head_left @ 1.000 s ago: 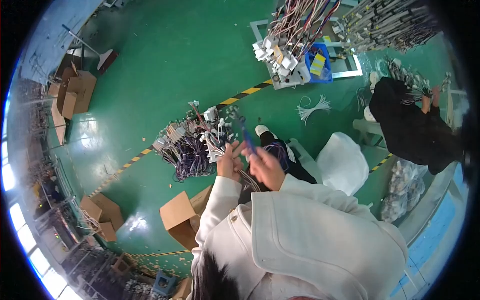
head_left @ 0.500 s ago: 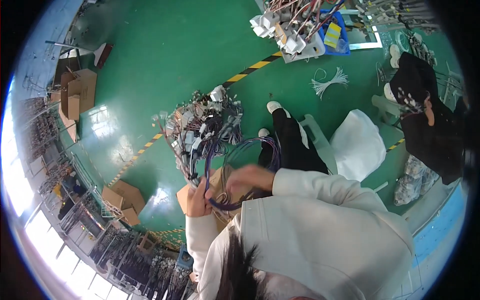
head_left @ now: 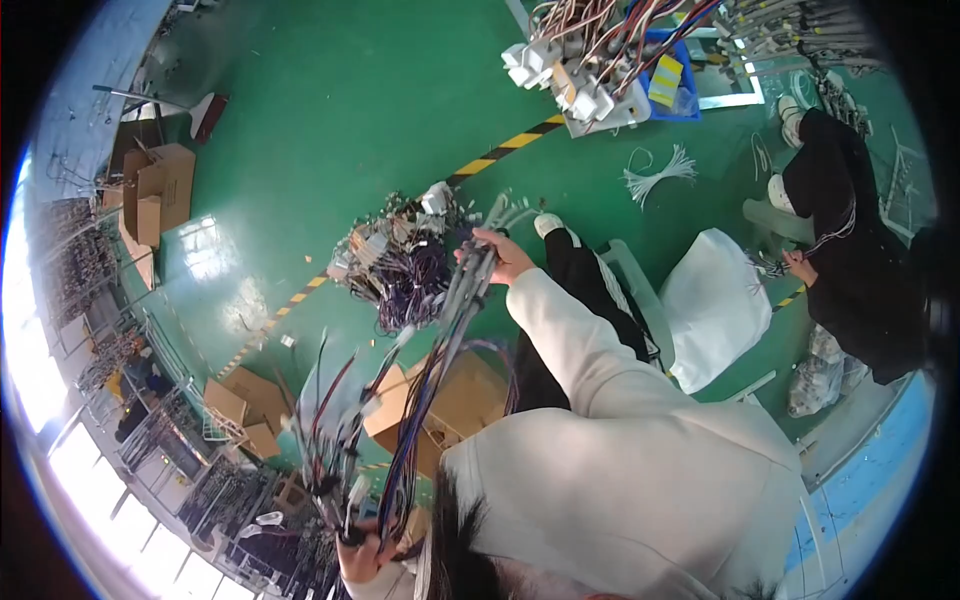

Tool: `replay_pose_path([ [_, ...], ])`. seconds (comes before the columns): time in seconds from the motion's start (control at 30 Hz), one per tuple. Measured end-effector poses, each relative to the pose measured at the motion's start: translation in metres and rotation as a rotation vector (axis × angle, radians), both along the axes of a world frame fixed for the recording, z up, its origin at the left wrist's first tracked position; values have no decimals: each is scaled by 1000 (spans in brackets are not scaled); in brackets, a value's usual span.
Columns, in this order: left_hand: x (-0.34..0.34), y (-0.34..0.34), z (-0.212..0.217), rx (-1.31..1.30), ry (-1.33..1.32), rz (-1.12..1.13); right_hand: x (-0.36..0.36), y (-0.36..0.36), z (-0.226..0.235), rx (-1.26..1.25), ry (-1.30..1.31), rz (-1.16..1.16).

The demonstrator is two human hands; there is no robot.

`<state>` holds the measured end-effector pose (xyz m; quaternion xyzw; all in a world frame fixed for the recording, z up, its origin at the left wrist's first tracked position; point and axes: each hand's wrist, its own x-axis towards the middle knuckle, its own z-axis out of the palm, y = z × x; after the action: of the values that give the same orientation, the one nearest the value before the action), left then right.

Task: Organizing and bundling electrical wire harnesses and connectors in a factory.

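Note:
A long wire harness [head_left: 412, 425] of dark blue, red and grey wires stretches between my two hands. My right hand [head_left: 508, 258], reaching out ahead, is closed round its grey-sleeved far end, whose thin tips fan out past the fingers. Down by my left side, my left hand [head_left: 368, 556] grips the other end, where black sleeves, a white connector and loose wire ends stick up. Beyond the bundle, a pile of wire harnesses [head_left: 395, 262] with white and grey connectors lies on the green floor. Beneath the stretched wires is an open cardboard box [head_left: 470, 395].
A white sack [head_left: 715, 305] stands to the right, near a co-worker in black [head_left: 850, 230] holding wires. White ties [head_left: 662, 176] lie on the floor. Ahead are a blue bin [head_left: 685, 95] and bundles with white connectors [head_left: 575, 85]. More cardboard boxes [head_left: 245, 405] stand at left.
My hands have moved apart: the right forward, the left back toward my side. The looped harness is now drawn out between them. The co-worker's hand has come down beside the white sack.

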<state>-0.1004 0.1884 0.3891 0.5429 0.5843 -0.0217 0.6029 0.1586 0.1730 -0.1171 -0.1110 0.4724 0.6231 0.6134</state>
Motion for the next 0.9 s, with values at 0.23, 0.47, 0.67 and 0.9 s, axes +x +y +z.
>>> replay_pose_path([
  [0.23, -232, -44, -35, 473, 98, -141, 63, 29, 55, 249, -212, -486],
  [0.47, -221, -26, -68, -22, 45, 285, 93, 41, 84, 369, -489, -232],
  [0.67, -232, -39, -158, -63, -69, 512, 57, 33, 252, 338, -880, 12],
  [0.9, -117, 15, -222, -39, -397, 614, -9, 11, 346, 518, -1290, 293],
])
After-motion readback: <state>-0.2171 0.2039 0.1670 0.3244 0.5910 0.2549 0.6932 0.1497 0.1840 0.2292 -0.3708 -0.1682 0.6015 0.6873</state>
